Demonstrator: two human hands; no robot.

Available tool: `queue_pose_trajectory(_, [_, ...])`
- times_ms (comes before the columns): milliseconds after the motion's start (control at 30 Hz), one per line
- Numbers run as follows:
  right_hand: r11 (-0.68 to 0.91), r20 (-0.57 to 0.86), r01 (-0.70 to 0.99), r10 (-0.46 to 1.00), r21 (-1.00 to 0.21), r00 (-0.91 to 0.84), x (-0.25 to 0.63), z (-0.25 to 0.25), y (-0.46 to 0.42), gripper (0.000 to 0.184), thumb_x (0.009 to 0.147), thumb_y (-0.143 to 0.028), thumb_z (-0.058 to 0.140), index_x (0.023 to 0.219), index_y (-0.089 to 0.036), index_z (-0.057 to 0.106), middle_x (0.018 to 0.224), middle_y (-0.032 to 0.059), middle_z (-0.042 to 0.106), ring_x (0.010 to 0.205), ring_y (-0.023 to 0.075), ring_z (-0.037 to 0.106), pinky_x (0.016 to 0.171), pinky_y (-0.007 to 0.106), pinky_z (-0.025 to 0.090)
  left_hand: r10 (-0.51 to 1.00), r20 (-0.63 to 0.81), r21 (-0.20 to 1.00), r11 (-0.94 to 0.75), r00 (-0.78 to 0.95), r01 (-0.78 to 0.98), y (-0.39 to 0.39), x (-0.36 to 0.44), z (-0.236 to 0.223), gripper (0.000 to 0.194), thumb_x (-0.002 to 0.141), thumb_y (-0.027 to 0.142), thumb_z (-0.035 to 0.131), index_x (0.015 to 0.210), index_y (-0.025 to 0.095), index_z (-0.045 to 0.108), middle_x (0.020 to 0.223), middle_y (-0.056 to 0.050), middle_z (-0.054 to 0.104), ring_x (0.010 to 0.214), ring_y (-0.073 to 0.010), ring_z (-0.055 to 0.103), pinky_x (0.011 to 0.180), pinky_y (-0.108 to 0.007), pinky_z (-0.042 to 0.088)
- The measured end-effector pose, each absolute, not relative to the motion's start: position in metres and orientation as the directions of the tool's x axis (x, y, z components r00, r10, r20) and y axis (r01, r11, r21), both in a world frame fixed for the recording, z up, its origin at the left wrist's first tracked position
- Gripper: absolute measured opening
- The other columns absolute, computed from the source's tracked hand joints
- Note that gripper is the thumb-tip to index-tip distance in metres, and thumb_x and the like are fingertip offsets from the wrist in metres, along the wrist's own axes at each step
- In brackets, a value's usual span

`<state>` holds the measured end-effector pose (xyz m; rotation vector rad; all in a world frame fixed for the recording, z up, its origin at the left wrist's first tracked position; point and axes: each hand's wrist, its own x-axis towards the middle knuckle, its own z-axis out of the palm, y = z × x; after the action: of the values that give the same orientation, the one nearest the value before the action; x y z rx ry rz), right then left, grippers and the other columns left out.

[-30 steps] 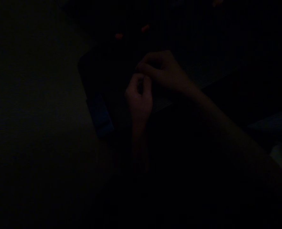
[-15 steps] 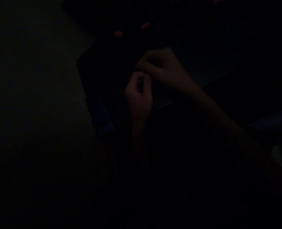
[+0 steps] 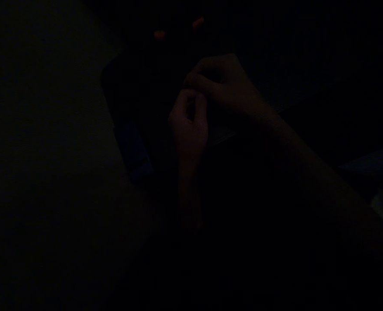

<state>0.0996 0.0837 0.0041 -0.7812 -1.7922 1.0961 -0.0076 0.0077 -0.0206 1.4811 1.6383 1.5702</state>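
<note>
The view is very dark. My left hand (image 3: pixel 189 119) is closed, thumb and fingertips pinched together near the middle of the view. Just beyond it and to the right, my right hand (image 3: pixel 219 80) is closed in a pinch too, its fingertips close to those of the left. Whatever they hold, if anything, is too small or too dark to make out. Both hands are over a dark surface (image 3: pixel 136 95) with a rounded corner. Two small orange pieces (image 3: pixel 159 35) lie beyond the hands.
A flat bluish rectangular object (image 3: pixel 133 149) is at the surface's left edge. A dim greenish-grey area (image 3: pixel 42 108) stretches along the left. At the far right are a bluish strip (image 3: pixel 375 156) and a pale patch (image 3: pixel 382 205), both unclear.
The picture has become darker. The hands and the orange pieces sit slightly higher in view, and another orange bit at the top right is out of sight. Both hands keep their pinch.
</note>
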Motion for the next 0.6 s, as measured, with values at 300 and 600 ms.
queue_pose_trajectory(300, [0.400, 0.330, 0.081, 0.840, -0.913, -0.430, 0.1003, 0.0064, 0.0829, 0.020, 0.086, -0.026, 0.063, 0.069, -0.032, 0.070, 0.082, -0.0007, 0.075, 0.085, 0.0257, 0.068, 0.074, 0.038, 0.046, 0.878, 0.358, 0.897, -0.231, -0.316, 0.376, 0.0078, -0.0088, -0.0219, 0.037, 0.095, 0.062, 0.057, 0.083, 0.027, 0.059, 0.076, -0.002, 0.061, 0.081, -0.0220, 0.064, 0.066, -0.033, 0.050])
queue_pose_trajectory(600, [0.415, 0.349, 0.065, 0.831, -0.907, -0.432, 0.0996, 0.0049, 0.0834, 0.022, 0.088, -0.022, 0.063, 0.069, -0.031, 0.069, 0.081, -0.0017, 0.075, 0.085, 0.0246, 0.069, 0.075, 0.037, 0.046, 0.863, 0.399, 0.881, -0.266, -0.311, 0.391, 0.0100, -0.0102, -0.0254, 0.040, 0.095, 0.065, 0.056, 0.082, 0.027, 0.058, 0.076, -0.001, 0.062, 0.079, -0.0206, 0.063, 0.065, -0.035, 0.049])
